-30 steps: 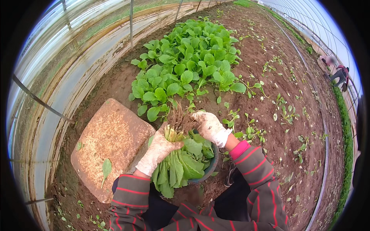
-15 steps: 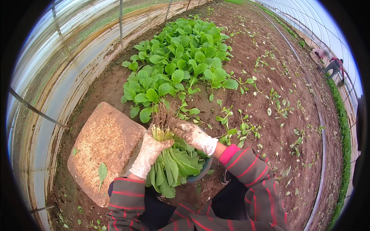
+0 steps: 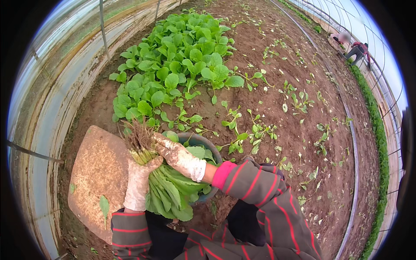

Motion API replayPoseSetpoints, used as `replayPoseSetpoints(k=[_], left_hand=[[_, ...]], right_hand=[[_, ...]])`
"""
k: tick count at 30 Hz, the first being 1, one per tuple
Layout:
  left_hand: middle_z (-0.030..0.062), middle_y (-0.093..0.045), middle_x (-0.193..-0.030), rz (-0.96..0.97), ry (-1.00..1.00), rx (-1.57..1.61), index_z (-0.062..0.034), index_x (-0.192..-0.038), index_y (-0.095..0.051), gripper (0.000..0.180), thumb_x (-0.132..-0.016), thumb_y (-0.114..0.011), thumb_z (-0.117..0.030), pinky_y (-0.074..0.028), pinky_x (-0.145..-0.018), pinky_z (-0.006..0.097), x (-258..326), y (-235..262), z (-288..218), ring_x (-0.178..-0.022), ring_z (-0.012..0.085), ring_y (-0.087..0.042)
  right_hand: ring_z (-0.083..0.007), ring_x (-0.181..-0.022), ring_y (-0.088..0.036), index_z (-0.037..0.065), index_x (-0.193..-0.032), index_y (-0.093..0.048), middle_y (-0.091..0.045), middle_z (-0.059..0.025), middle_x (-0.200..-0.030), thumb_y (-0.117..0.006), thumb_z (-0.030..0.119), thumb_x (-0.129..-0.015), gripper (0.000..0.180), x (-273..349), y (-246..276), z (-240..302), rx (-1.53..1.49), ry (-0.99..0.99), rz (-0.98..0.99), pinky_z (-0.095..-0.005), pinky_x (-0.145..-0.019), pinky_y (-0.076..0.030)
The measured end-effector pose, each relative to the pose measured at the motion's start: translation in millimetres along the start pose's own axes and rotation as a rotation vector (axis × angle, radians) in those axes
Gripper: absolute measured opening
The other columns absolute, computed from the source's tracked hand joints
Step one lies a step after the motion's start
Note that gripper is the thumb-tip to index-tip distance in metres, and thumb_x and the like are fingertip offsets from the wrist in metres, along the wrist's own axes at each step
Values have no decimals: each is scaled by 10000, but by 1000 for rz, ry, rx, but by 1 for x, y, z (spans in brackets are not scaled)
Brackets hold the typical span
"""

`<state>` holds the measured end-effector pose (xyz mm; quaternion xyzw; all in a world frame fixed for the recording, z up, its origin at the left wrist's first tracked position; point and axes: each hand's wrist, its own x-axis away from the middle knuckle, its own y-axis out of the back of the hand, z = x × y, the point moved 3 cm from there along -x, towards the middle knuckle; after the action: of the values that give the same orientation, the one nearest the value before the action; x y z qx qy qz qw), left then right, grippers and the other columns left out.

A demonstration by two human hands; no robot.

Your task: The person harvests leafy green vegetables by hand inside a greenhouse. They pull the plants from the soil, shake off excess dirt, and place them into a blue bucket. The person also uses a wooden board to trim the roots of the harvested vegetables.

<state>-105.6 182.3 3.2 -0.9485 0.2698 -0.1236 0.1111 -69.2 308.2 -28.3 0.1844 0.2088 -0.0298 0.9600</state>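
A bunch of leafy greens [image 3: 169, 190] is held roots up, leaves hanging down, its root end leaning to the left. My left hand [image 3: 141, 180], in a soiled white glove, is closed round the pale stems just below the brown roots [image 3: 139, 138]. From the right, my right hand [image 3: 177, 157], in a muddier glove, presses its fingers against the stems and root end. Under and behind the bunch stands a round bluish-grey tub [image 3: 215, 151] with more green leaves inside, partly hidden by my right hand and the bunch.
A dirt-covered brown block [image 3: 97, 173] with a loose leaf [image 3: 104, 206] lies at my left. Ahead grows a dense patch of greens [image 3: 173, 65]. Small plants are scattered over the soil at right, beside a long thin hose [image 3: 353, 143]. Two people [image 3: 359, 52] are far off at right.
Both hands have carried the bunch left, nearer the brown block, and its root end now tilts left. More of the tub shows. The whole view has shifted somewhat.
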Motion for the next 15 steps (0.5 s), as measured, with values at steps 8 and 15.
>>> replayPoseSetpoints(k=[8,15], left_hand=[[78,-584,-987,18,12,176,11,-1065,-515,396,-693,-636,73,-513,-731,302,3,-8,2,-853,166,-587],[116,-577,-1013,-110,-146,47,31,-1095,-487,409,-708,-607,86,-515,-755,292,0,27,-8,-894,190,-586]], right_hand=[[-194,-1184,-401,21,-1289,-376,-435,-145,-1272,-389,179,-930,393,1,7,17,-610,-327,47,-274,-989,-302],[-181,-1070,-511,16,-1258,-428,-543,-148,-1171,-532,295,-861,496,-3,118,-40,-137,-617,159,-276,-904,-387]])
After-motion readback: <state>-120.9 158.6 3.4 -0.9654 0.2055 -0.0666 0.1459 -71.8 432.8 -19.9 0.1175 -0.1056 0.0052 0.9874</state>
